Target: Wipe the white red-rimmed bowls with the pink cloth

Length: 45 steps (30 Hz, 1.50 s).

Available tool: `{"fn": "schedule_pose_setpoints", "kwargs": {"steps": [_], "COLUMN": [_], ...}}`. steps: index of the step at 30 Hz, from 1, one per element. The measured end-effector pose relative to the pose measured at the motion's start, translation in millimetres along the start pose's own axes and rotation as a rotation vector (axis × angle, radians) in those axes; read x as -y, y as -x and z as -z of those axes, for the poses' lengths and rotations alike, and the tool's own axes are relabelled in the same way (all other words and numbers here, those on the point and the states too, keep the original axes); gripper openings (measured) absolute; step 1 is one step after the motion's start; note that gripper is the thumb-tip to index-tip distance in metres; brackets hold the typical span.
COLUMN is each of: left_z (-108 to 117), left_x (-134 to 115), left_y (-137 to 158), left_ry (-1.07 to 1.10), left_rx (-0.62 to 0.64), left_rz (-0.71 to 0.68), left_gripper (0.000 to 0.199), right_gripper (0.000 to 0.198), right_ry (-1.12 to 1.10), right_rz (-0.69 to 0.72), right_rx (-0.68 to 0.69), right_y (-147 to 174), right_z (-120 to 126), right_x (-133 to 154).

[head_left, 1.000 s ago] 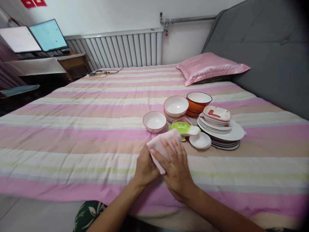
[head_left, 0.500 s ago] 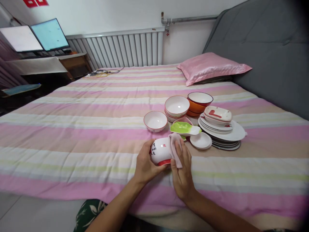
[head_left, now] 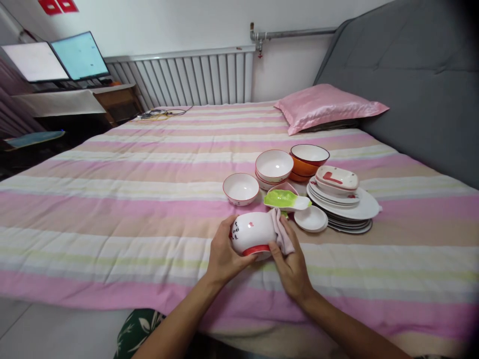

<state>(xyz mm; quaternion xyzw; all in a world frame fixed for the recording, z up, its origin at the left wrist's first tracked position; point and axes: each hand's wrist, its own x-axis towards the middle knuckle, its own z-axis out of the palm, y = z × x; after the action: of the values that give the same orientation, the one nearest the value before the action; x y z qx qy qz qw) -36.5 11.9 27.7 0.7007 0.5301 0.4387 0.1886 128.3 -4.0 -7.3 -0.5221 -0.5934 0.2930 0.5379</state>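
Over the near side of the bed, my left hand point(head_left: 223, 252) grips a white bowl point(head_left: 258, 230) with a red foot ring and black writing. The bowl is tipped on its side, its base turned toward me. My right hand point(head_left: 294, 267) is closed on a pale pink cloth point(head_left: 280, 232) and presses it against the bowl's right side. Just beyond stand a single white bowl with a red rim point(head_left: 240, 189) and a green leaf-shaped dish point(head_left: 286, 199). A small white saucer point(head_left: 311, 219) lies to the right of the cloth.
Behind are stacked white bowls point(head_left: 274, 166) and orange bowls point(head_left: 310, 162). To the right, a rectangular dish point(head_left: 337, 179) tops a pile of plates point(head_left: 368, 204). Farther back lie a pink pillow point(head_left: 329, 107) and cables point(head_left: 162, 113) on the striped bedspread point(head_left: 112, 209).
My right hand and the cloth have slid to the right along the bowl, baring more of its white side. The bowl has turned slightly; my left hand keeps its hold.
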Motion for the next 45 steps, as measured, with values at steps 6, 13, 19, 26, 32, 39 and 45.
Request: {"fn": "schedule_pose_setpoints", "kwargs": {"steps": [6,13,19,26,32,39,45], "left_z": [2,0,-2,-3,-2,-1,-2], "left_x": [0,0,1,-2,-2,-1,1], "left_y": [1,2,3,3,2,2,4], "left_ry": [-0.016,-0.022,-0.036,-0.051,-0.032,-0.02,-0.05], "left_rx": [-0.008,-0.002,0.002,0.015,0.0,0.004,0.009], "left_rz": [0.011,-0.012,-0.067,-0.057,-0.027,-0.013,-0.07], "left_gripper": [0.079,0.079,0.078,0.079,0.077,0.078,0.08], "right_gripper": [0.045,0.033,0.042,0.046,0.047,0.045,0.056], "right_ry": [-0.097,0.08,0.369,0.542,0.67,0.773,0.492], "right_rz": [-0.017,0.245,0.644,0.622,0.491,0.334,0.555], "right_rx": [-0.036,-0.01,0.193,0.084,0.014,0.091,0.129], "right_y": [-14,-32,-32,-38,-43,-49,-49], "right_z": [2,15,14,23,33,41,39], "right_x": [0,13,39,31,24,22,40]}}
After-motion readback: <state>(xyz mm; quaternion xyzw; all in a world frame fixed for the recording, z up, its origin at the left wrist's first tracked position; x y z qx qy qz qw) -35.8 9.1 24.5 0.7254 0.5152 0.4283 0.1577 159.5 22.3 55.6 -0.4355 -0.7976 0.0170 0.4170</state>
